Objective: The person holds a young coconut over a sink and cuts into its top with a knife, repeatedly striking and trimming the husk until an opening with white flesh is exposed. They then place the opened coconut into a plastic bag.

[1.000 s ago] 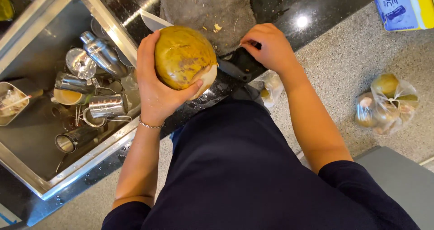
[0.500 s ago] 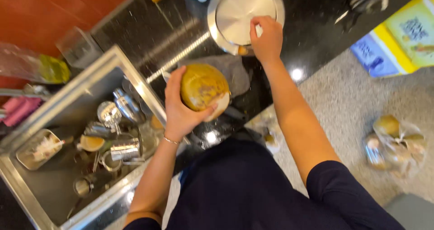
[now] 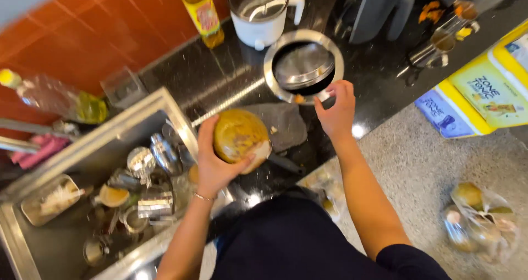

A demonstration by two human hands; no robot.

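Left hand (image 3: 217,167) cups a big brownish-green coconut (image 3: 239,137) over the black surface (image 3: 220,79), next to a sink (image 3: 82,214) full of steel cups. Right hand (image 3: 335,112) touches the rim of a steel pot (image 3: 303,65), grey cloth (image 3: 283,125) underneath.

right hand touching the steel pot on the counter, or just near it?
Touching. The head view shows the right hand with its fingertips on the near rim of the steel pot, no gap visible. The left hand holds a coconut.

One coconut (image 3: 237,140), one steel pot (image 3: 303,65), one oil bottle (image 3: 203,11), one white kettle (image 3: 263,10), one grey cloth (image 3: 283,125), two hands.
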